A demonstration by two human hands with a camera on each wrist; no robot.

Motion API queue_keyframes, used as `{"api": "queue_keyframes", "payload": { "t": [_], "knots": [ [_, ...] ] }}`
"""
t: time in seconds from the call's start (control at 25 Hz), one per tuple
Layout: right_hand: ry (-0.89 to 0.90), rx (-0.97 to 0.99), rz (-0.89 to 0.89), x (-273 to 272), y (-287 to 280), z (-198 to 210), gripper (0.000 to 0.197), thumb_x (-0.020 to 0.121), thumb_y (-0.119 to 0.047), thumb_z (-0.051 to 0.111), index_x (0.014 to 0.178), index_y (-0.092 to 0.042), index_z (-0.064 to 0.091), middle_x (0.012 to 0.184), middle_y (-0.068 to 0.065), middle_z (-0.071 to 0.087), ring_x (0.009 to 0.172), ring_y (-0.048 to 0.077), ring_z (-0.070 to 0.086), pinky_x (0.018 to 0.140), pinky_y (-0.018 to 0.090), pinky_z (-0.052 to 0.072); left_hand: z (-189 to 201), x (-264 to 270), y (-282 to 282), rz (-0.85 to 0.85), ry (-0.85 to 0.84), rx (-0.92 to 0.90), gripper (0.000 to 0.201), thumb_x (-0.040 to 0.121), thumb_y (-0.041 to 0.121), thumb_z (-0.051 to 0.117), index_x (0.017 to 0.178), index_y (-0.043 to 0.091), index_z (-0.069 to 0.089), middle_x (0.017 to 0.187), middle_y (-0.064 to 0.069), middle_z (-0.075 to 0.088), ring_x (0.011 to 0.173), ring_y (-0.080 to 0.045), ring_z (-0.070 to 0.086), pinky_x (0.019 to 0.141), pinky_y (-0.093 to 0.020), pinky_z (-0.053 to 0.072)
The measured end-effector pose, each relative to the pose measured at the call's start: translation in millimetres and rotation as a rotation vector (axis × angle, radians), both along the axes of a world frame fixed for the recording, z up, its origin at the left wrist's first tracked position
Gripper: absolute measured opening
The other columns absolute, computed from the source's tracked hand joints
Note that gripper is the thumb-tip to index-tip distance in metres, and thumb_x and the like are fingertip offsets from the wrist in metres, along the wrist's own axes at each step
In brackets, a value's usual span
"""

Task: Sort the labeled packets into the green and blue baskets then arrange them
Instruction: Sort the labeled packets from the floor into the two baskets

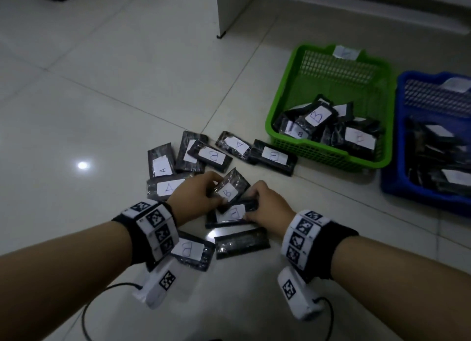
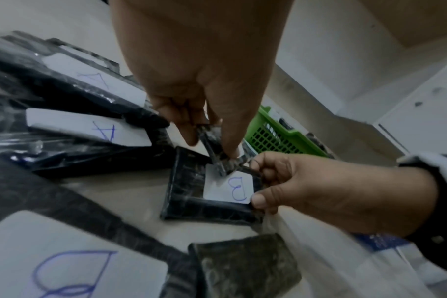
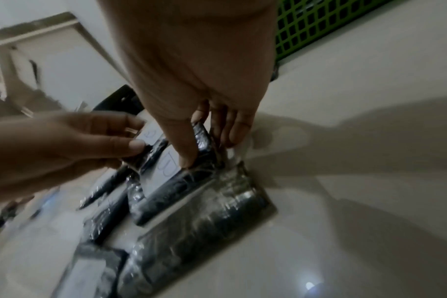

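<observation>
A pale tiled floor (image 1: 127, 85) meets a white cabinet corner (image 1: 234, 6) at top.

bare forearms — black wristbands (image 1: 132, 236) with white marker blocks, white cabled cameras (image 1: 297, 293).

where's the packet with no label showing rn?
Head view, low centre: the unlabelled packet lies flat on the floor just below the right hand, right of the B packet that sits by the left wrist.
</observation>
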State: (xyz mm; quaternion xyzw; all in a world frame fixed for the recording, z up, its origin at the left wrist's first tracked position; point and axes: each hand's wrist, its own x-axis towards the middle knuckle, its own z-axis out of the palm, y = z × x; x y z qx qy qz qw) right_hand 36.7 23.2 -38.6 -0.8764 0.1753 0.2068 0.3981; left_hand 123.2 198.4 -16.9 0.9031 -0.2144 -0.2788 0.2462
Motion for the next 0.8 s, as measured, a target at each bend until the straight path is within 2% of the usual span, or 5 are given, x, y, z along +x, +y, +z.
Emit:
{"api": "queue_keyframes", "payload": {
  "t": [0.08, 0.2, 0.44, 0.64, 0.8],
  "knots": [
    [-0.051, 0.163, -0.117, 5, -11, 11, 0.035, 0.075, -0.015, 0.075, 0.089, -0.027, 0.046, 0.082, -0.006, 0.054, 0.072, 0.007, 0.053, 0.053, 0.009, 0.037, 12, 3, -3, 0.095, 0.043, -0.148, 0.027, 0.086, 0.033, 0.065, 0.112, 0.027, 0.059, 0.099, 0.011, 0.067, 0.087, -0.007, 0.064, 0.079, -0.027, 0.053],
    [-0.175, 0.381, -0.254, 14, -31, 44, 0.03, 0.083, -0.006, 0.064, 0.106, -0.022, 0.054, 0.097, 0.005, 0.062, 0.08, 0.017, 0.061, 0.061, 0.024, 0.049, 35, 14, -19, 0.267, 0.112, -0.454, 0.024, 0.089, 0.027, 0.061, 0.114, 0.03, 0.059, 0.093, 0.007, 0.065, 0.08, -0.012, 0.066, 0.062, -0.02, 0.051],
    [-0.493, 0.474, -0.727, 40, -108, 87, 0.024, 0.089, -0.004, 0.053, 0.108, -0.016, 0.06, 0.103, 0.01, 0.065, 0.076, 0.024, 0.064, 0.057, 0.034, 0.054, 63, 44, -100, 0.413, 0.192, -0.919, 0.013, 0.089, 0.002, 0.057, 0.099, 0.011, 0.053, 0.084, -0.006, 0.055, 0.071, -0.023, 0.061, 0.072, -0.038, 0.058],
    [-0.566, 0.371, -1.024, 49, -170, 84, 0.019, 0.087, -0.006, 0.062, 0.098, -0.017, 0.052, 0.095, 0.006, 0.063, 0.082, 0.029, 0.067, 0.063, 0.036, 0.058, 43, 52, -172, 0.324, 0.182, -0.769, 0.024, 0.084, 0.005, 0.064, 0.107, 0.013, 0.059, 0.086, 0.003, 0.063, 0.081, -0.025, 0.065, 0.08, -0.037, 0.057],
    [-0.499, 0.465, -0.986, 56, -189, 70, 0.021, 0.09, 0.003, 0.055, 0.109, -0.006, 0.057, 0.118, 0.017, 0.059, 0.096, 0.028, 0.064, 0.078, 0.03, 0.057, 25, 63, -195, 0.137, 0.004, -0.41, 0.045, 0.082, 0.02, 0.065, 0.126, 0.023, 0.055, 0.111, -0.001, 0.068, 0.096, -0.023, 0.065, 0.09, -0.036, 0.053]
  ]
}}
